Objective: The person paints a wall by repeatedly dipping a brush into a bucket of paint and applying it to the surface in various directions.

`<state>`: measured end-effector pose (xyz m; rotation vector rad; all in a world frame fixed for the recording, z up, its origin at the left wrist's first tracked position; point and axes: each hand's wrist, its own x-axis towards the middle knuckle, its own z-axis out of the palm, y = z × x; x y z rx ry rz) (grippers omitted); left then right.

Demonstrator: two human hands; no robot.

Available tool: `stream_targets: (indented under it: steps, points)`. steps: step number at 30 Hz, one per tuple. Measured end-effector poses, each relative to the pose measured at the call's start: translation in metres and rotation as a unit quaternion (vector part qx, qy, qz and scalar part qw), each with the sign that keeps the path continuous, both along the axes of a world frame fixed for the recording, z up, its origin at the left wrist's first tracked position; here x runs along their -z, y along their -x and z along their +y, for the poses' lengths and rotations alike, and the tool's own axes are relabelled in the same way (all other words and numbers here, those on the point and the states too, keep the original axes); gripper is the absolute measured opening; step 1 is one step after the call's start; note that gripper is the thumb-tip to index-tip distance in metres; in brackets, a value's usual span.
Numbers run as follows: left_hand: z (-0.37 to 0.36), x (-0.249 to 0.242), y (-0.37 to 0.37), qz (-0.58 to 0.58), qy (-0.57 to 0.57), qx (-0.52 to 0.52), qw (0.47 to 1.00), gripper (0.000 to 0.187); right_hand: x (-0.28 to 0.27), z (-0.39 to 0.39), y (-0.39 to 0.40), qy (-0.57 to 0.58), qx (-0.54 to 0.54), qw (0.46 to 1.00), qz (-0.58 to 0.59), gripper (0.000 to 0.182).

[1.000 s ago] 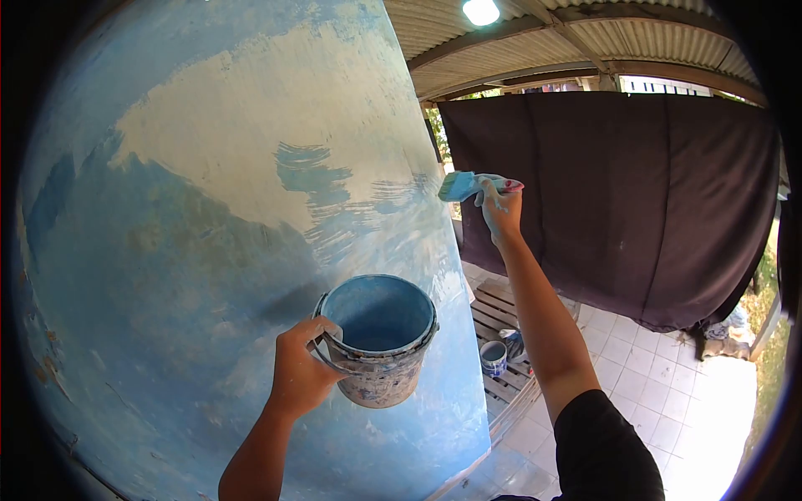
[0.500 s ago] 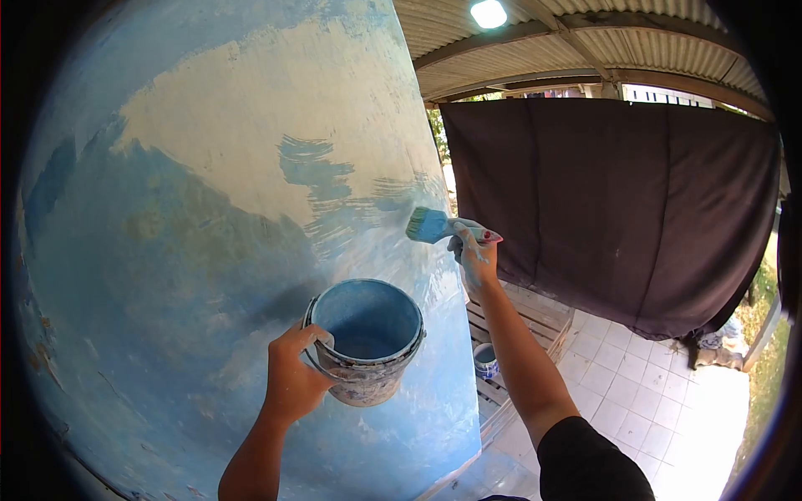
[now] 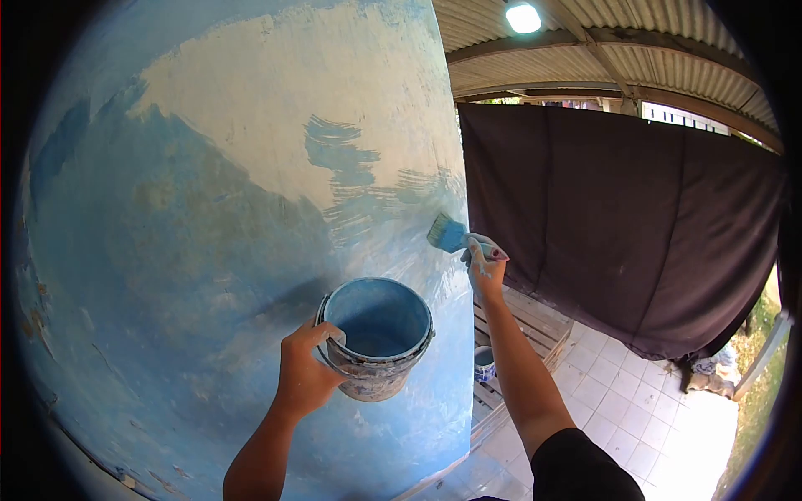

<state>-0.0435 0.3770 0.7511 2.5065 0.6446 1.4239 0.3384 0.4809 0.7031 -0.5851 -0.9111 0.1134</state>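
Note:
My left hand (image 3: 311, 367) grips the rim and handle of a paint bucket (image 3: 378, 388), thumb hooked over the edge. Blue paint shows inside, and the outside is crusted with dried drips. In my right hand (image 3: 484, 271) is a wide paintbrush (image 3: 449, 234), its bristles at the wall near the right edge and its handle pointing right. Paint smears cover the fingers of that hand. The wall (image 3: 209, 275) is blue over its lower and left parts, with a bare cream patch (image 3: 267, 92) above and streaky blue strokes at the patch's lower border.
A dark cloth (image 3: 618, 225) hangs to the right beyond the wall's edge. Below it lie a slatted wooden platform (image 3: 535, 321) with a second paint bucket (image 3: 484, 364) and a white tiled floor (image 3: 614, 401). Overhead are a corrugated roof (image 3: 677, 71) and a lit lamp (image 3: 524, 17).
The brush in my right hand has moved slightly down along the wall's right edge and tilted more. The view has shifted a little; the bucket stays held in my left hand.

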Motion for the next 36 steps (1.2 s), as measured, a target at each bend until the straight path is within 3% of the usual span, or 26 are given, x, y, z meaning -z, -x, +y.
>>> stream_targets:
  steps: [1, 4, 5, 7, 8, 10, 13, 14, 16, 17, 20, 23, 27, 30, 33, 36]
  points:
    - [-0.001, 0.002, 0.0, 0.002, 0.003, 0.003, 1.0, 0.043, 0.012, 0.004, -0.008, 0.003, 0.003, 1.0, 0.002, 0.015]
    - [-0.001, 0.003, -0.001, -0.006, 0.016, 0.003, 1.0, 0.043, 0.016, -0.007, -0.026, 0.097, 0.195, 0.973, -0.072, 0.014]
    - [0.001, 0.005, -0.001, -0.007, 0.015, 0.002, 1.0, 0.043, 0.015, -0.01, -0.028, 0.1, 0.197, 0.973, -0.071, 0.014]
    - [0.005, 0.007, -0.003, -0.01, 0.013, 0.003, 1.0, 0.043, 0.001, -0.022, -0.017, 0.028, 0.032, 0.999, 0.027, 0.015]
    - [0.007, 0.009, -0.004, -0.012, 0.012, 0.006, 1.0, 0.043, -0.002, -0.029, -0.01, 0.029, 0.034, 0.999, 0.026, 0.015]
    - [0.008, 0.009, -0.006, -0.016, 0.013, 0.011, 1.0, 0.043, 0.0, -0.039, 0.004, 0.041, -0.084, 0.988, 0.12, 0.015]
    - [0.007, 0.013, -0.01, -0.023, 0.024, 0.015, 0.999, 0.042, 0.068, 0.012, -0.008, 0.038, 0.064, 0.996, 0.045, 0.014]
    - [0.009, 0.016, -0.01, -0.023, 0.03, 0.016, 0.999, 0.042, 0.077, 0.011, -0.015, 0.044, 0.065, 0.996, 0.048, 0.014]
    - [0.013, 0.019, -0.011, -0.026, 0.035, 0.015, 0.999, 0.042, 0.072, 0.008, -0.029, 0.148, 0.219, 0.964, -0.041, 0.013]
    - [0.011, 0.018, -0.008, -0.026, 0.041, 0.012, 0.999, 0.042, 0.065, 0.009, -0.032, 0.149, 0.217, 0.964, -0.041, 0.013]
    - [0.013, 0.02, -0.009, -0.024, 0.046, 0.014, 0.999, 0.041, 0.007, -0.024, -0.01, 0.023, 0.021, 0.996, 0.082, 0.013]
    - [0.013, 0.02, -0.011, -0.026, 0.045, 0.013, 0.999, 0.042, -0.016, -0.032, 0.005, 0.003, -0.069, 0.988, 0.139, 0.013]
    - [0.01, 0.018, -0.009, -0.029, 0.045, 0.006, 0.999, 0.044, 0.02, 0.005, -0.005, 0.009, -0.018, 0.992, 0.122, 0.013]
    - [0.01, 0.016, -0.007, -0.029, 0.046, 0.018, 0.998, 0.044, 0.002, -0.005, -0.03, 0.084, 0.14, 0.986, -0.024, 0.016]
    - [0.007, 0.012, -0.008, -0.027, 0.035, 0.018, 0.999, 0.044, -0.04, -0.029, -0.015, 0.055, 0.099, 0.993, 0.008, 0.016]
    - [0.006, 0.012, -0.007, -0.019, 0.033, 0.009, 0.999, 0.044, -0.049, -0.032, -0.01, 0.0, -0.021, 0.997, 0.074, 0.015]
